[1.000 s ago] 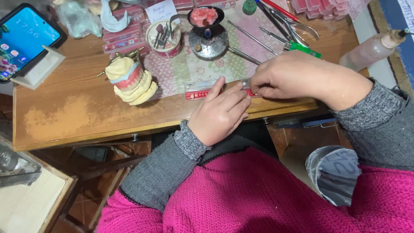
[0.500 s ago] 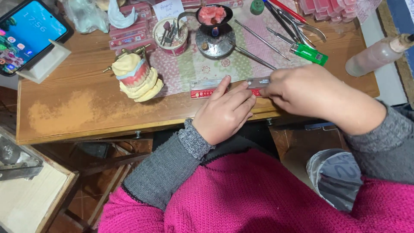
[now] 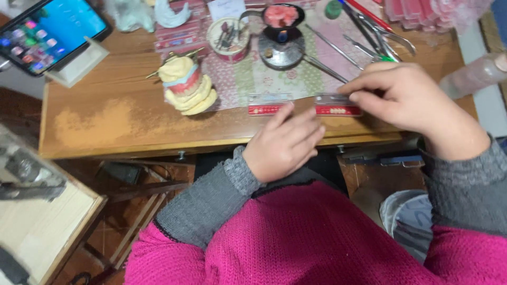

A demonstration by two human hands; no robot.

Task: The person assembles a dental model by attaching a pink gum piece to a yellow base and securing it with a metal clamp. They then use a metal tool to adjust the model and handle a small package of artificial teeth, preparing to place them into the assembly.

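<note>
On desk edge, two red tooth strips [image 3: 270, 104], right hand [image 3: 409, 100] pinching one, left hand [image 3: 285, 145] loosely curled.

The wooden table [image 3: 132, 132] looks varnished yet worn, with a pale, dusty, matt patch left of the red plastic tooth strip [image 3: 303, 108]. Behind the strip lies a patterned cloth mat [image 3: 253, 79], soft and matt. On it, thin metal tools [image 3: 330, 50] gleam. Left of the strip, the yellow plaster dental cast [image 3: 186, 87] looks chalky and dull. The sleeves are knitted wool.
</note>
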